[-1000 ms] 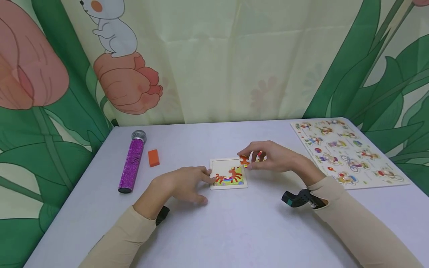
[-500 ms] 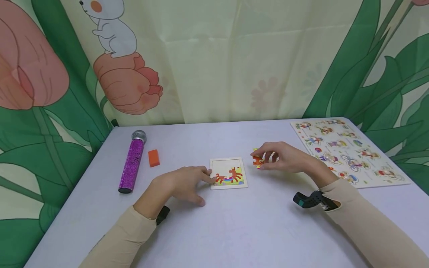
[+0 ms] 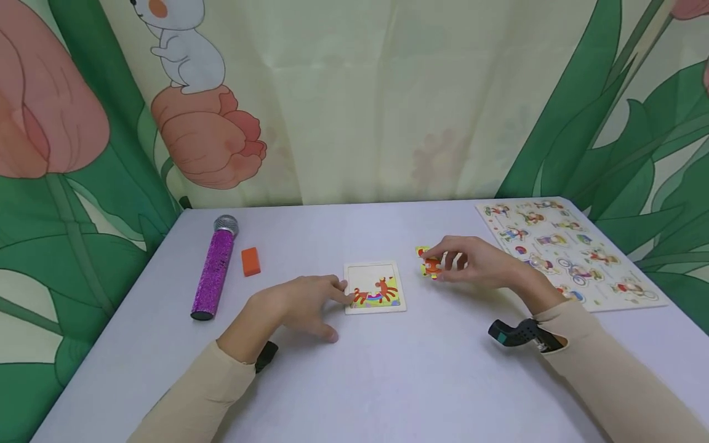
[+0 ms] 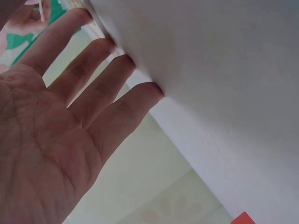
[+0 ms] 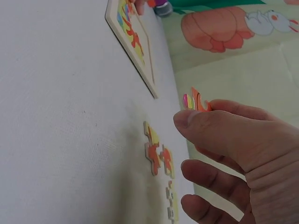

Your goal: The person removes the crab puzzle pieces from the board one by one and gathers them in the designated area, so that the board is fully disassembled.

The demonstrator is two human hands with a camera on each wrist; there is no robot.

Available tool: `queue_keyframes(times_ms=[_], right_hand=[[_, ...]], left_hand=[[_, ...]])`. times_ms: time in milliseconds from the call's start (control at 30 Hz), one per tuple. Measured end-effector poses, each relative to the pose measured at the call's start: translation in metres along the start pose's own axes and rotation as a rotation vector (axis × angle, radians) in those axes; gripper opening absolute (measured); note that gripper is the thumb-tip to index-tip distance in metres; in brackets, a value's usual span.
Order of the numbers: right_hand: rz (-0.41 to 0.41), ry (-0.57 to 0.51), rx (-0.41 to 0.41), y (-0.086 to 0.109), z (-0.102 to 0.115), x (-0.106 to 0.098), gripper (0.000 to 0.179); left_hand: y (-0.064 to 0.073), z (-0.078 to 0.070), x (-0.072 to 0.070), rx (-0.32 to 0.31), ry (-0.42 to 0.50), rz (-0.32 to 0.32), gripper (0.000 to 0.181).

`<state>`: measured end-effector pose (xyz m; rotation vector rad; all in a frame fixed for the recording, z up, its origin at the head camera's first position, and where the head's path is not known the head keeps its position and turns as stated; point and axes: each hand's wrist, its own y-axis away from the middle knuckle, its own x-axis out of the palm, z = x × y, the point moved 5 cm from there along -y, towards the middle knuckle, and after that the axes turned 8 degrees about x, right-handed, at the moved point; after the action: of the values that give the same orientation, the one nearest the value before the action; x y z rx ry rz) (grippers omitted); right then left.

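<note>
A small square puzzle board (image 3: 368, 274) lies mid-table, its lower part filled with a red animal picture and its upper part bare. My left hand (image 3: 304, 304) rests at the board's left side, fingers extended, with a fingertip touching the frame. To the right of the board is my right hand (image 3: 479, 261). In the right wrist view its thumb and index finger pinch an orange puzzle piece (image 5: 198, 100) with pink and yellow on it. Beneath that hand, several loose puzzle pieces (image 5: 153, 156) lie on the table, partly hidden by the hand in the head view.
A purple glitter microphone (image 3: 215, 274) lies at the left, with an orange block (image 3: 251, 261) beside it. A large picture board (image 3: 576, 252) with cartoon figures occupies the back right. A printed curtain (image 3: 354, 111) hangs behind the table.
My right hand has moved right, away from the puzzle board to above the loose pieces. My left hand keeps its place at the board. The head view has shifted slightly.
</note>
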<state>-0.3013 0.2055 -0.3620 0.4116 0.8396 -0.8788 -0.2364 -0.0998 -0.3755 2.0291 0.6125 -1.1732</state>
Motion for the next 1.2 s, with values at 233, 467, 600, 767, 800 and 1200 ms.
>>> queue_keyframes(times_ms=[233,467,600,767,800,1200], right_hand=[[0.031,0.056,0.028,0.005,0.001,-0.007,0.043],[0.008,0.056,0.061,0.009,-0.010,-0.012,0.044],[0.006,0.036,0.088,0.011,-0.019,-0.013,0.043],[0.011,0.033,0.120,0.015,-0.025,-0.016,0.041],[0.012,0.034,0.125,0.015,-0.025,-0.016,0.041],[0.000,0.042,0.086,0.017,-0.033,-0.016,0.036]], left_hand=[[0.003,-0.002,-0.001,0.022,0.009,-0.014,0.066],[0.001,-0.003,-0.002,0.040,-0.011,-0.014,0.065],[0.000,-0.002,-0.001,0.027,-0.011,-0.012,0.065],[0.000,-0.003,-0.002,0.036,-0.008,-0.017,0.065],[0.000,-0.003,-0.002,0.038,-0.007,-0.019,0.065],[0.000,-0.003,-0.001,0.022,-0.020,-0.017,0.064]])
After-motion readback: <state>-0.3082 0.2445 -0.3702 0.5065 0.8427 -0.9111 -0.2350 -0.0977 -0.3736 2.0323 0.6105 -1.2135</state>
